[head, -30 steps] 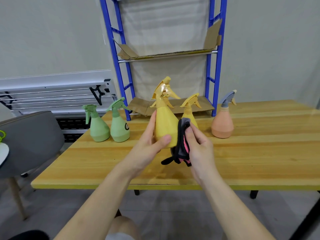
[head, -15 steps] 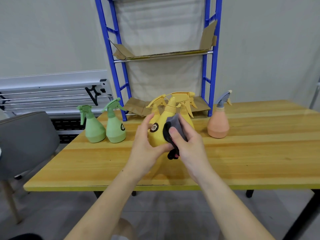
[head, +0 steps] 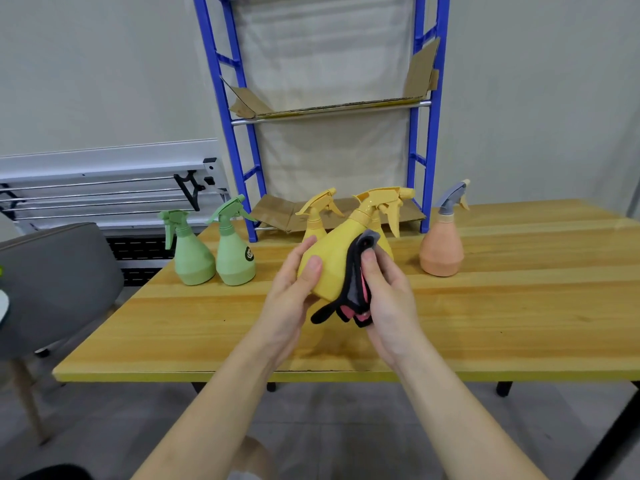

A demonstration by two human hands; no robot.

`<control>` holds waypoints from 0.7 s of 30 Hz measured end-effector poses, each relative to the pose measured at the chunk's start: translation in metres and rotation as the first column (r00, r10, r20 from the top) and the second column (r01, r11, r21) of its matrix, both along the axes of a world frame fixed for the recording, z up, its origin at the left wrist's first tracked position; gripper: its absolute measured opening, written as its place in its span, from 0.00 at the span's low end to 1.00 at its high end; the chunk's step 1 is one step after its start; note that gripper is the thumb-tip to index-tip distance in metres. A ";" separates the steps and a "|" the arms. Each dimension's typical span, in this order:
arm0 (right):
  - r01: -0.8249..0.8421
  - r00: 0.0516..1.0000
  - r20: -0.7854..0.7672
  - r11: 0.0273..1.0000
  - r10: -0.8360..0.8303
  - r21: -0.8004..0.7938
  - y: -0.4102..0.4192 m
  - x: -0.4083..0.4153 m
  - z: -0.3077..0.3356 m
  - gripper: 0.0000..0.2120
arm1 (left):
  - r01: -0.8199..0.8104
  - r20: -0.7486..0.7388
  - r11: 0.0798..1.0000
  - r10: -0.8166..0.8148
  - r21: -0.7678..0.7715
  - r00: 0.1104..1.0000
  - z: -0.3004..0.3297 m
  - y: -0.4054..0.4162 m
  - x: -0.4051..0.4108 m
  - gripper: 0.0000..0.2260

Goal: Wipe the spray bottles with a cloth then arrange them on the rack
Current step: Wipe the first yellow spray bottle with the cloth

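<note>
Now the left hand (head: 289, 299) grips the yellow spray bottle (head: 334, 263) above the desk (head: 519, 313), tilted nozzle up-right toward the rack (head: 427, 109), while right hand (head: 388, 296) fingers press the cloth (head: 356, 289) against its right flank.

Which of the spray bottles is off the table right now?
The yellow spray bottle held tilted in the left hand, with the right hand pressing the cloth on it. The others stand upright on the table.
</note>
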State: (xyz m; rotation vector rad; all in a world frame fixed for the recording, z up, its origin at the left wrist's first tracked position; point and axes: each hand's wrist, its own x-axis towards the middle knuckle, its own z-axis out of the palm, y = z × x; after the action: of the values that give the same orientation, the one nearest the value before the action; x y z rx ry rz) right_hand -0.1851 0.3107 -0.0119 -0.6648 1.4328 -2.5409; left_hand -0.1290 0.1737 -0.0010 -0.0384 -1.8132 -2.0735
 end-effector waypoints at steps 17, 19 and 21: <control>0.076 0.997 -0.009 0.997 -0.076 0.016 0.006 -0.003 -0.001 0.15 | 0.033 0.015 0.998 -0.032 -0.059 0.999 -0.006 -0.001 0.000 0.18; 0.070 0.997 -0.021 0.997 -0.069 0.020 0.006 -0.001 -0.001 0.14 | 0.032 0.062 0.996 -0.026 -0.085 0.998 -0.007 -0.002 -0.001 0.16; 0.083 0.996 -0.033 0.996 -0.082 0.016 0.004 0.001 0.000 0.16 | -0.012 0.054 0.992 0.019 -0.127 0.998 -0.008 0.002 -0.002 0.15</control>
State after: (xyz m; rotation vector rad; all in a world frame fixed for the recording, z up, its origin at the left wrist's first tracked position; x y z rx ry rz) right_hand -0.1845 0.3146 -0.0121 -0.6595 1.5215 -2.5880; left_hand -0.1307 0.1755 -0.0089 -0.0012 -1.9693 -1.9651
